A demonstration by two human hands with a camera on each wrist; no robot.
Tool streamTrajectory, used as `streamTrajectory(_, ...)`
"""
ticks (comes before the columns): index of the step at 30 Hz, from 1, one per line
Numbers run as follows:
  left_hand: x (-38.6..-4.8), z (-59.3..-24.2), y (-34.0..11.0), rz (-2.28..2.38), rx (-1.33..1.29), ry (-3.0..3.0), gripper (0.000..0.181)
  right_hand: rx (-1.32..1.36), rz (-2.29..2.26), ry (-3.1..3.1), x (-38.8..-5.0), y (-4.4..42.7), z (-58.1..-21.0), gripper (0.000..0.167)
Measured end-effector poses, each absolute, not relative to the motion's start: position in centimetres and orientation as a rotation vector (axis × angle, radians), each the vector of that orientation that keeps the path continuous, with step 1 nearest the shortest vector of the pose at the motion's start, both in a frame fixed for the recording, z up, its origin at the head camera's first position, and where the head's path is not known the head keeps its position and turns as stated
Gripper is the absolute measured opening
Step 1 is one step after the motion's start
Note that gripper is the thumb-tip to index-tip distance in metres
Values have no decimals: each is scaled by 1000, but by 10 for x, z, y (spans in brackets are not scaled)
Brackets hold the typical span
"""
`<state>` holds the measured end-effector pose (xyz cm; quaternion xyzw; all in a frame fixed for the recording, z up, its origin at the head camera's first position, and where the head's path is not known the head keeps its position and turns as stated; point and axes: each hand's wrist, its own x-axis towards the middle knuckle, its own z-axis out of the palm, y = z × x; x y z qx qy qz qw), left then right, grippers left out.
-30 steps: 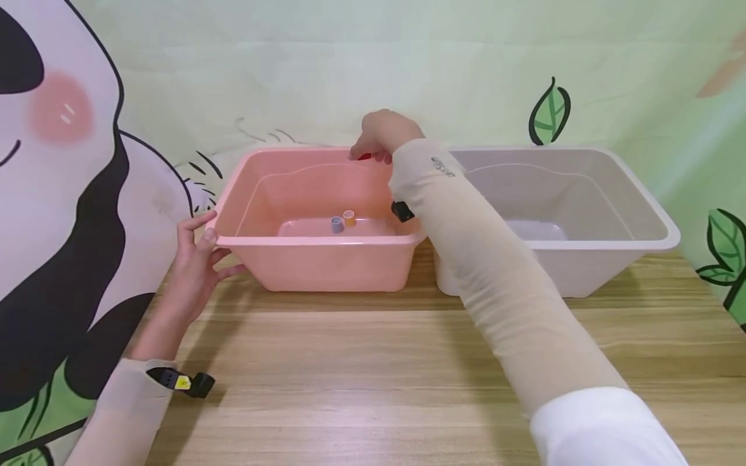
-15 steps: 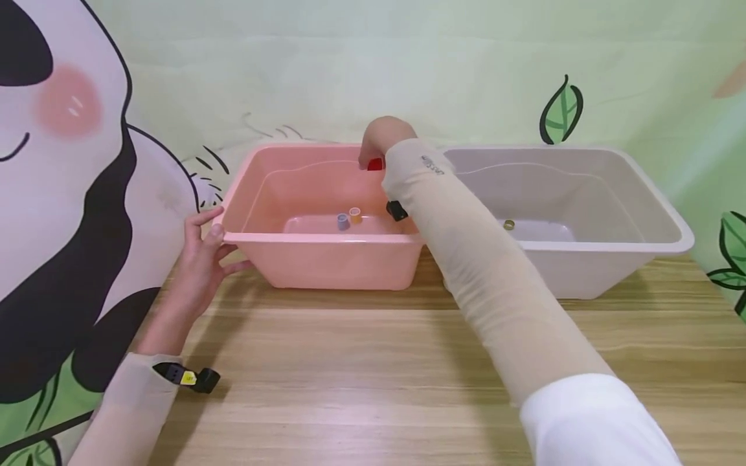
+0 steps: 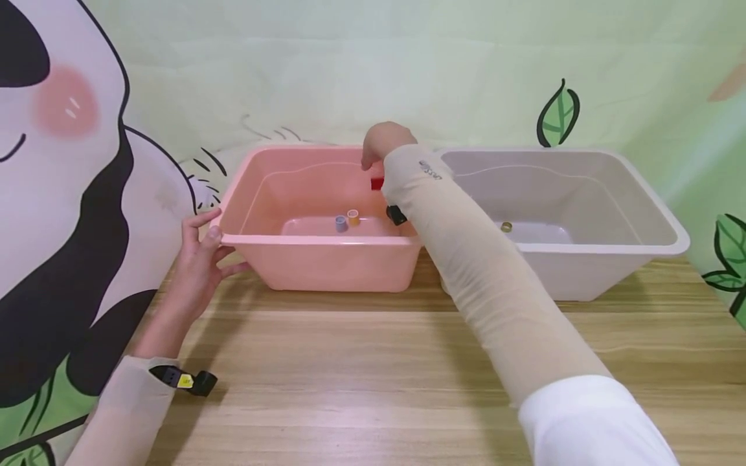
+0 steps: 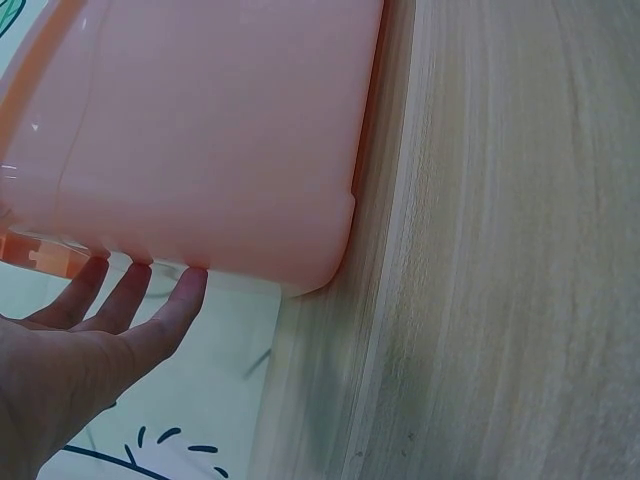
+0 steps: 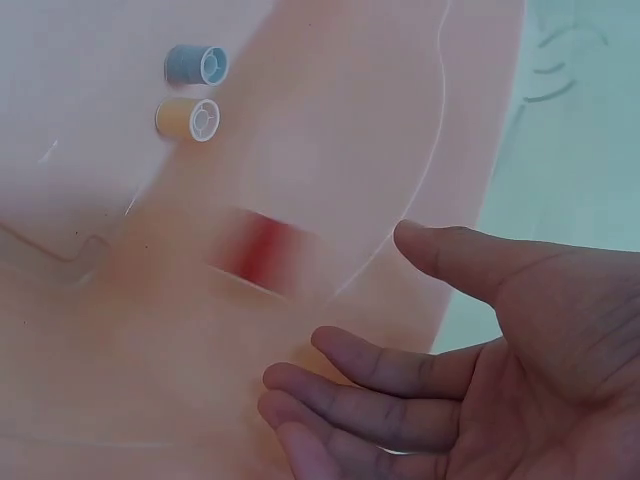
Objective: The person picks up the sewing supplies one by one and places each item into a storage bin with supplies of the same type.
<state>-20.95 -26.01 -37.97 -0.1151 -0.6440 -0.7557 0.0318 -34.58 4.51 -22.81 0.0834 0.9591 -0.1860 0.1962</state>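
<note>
- Head view: the left hand (image 3: 195,268) is at the left end of the pink tub (image 3: 338,265), with its fingers spread and touching the edge. The right hand (image 3: 389,139) is over the back of the tub.
- The red spool (image 3: 377,184) is in the air inside the tub, below the right hand. On the tub's floor, the blue spool (image 3: 340,224) and yellow spool (image 3: 352,218) stand side by side. Right of the tub is a grey tub (image 3: 559,275) with a small gold ring (image 3: 506,227) in it.
- Left wrist view: three nearly straight fingers touch the pink tub's outside. The thumb can't be seen here.
- Right wrist view: thumb and fingers are wide apart, holding nothing. The red spool is blurry and away from them, so it seems to be falling.
- The step looks like dropping the red spool into the tub. Next, the right hand should stay out of its way.
</note>
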Motion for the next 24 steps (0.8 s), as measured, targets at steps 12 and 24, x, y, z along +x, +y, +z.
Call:
streamTrajectory(12, -211, -382, -261, -2318, -355, -2000, 35, 44, -393, 2738, -339, 53, -211, 43)
streamTrajectory(24, -214, -381, -262, -2323, -342, -1992, 36, -171, -293, 2823, -328, 72, -170, 35)
